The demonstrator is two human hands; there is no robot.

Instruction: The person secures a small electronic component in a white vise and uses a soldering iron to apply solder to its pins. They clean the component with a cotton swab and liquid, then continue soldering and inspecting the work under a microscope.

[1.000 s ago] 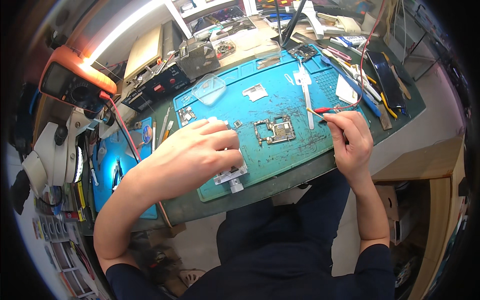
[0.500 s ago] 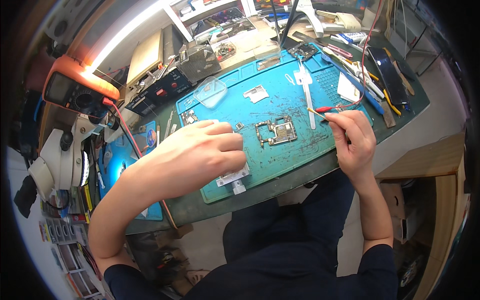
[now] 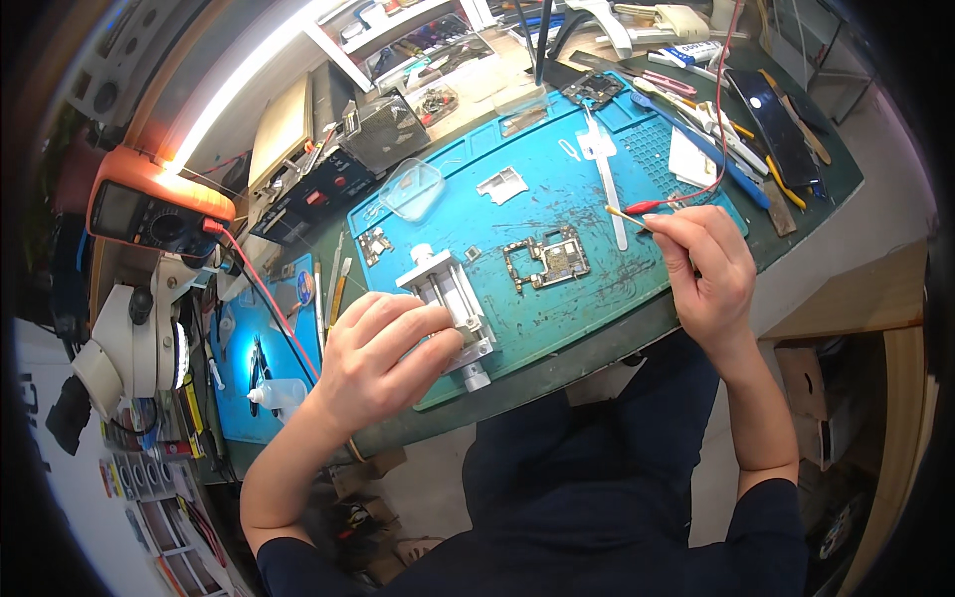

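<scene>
Blue mat (image 3: 557, 214): metal holder (image 3: 450, 303) under left hand (image 3: 383, 363) grip.

Blue mat (image 3: 557, 308): open strip at frame centre, between metal clamp fixture (image 3: 450, 298) and circuit board (image 3: 546, 261). Bare patch also above the board. Upper right crowded: tools, red probe lead (image 3: 686, 199), dark phone panel (image 3: 771, 124). Left side blocked by multimeter (image 3: 159, 211).

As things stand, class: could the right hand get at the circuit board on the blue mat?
Probably yes. The right hand holds a red probe just right of the circuit board, and only bare blue mat lies between them; the white tool sits farther back.
</scene>
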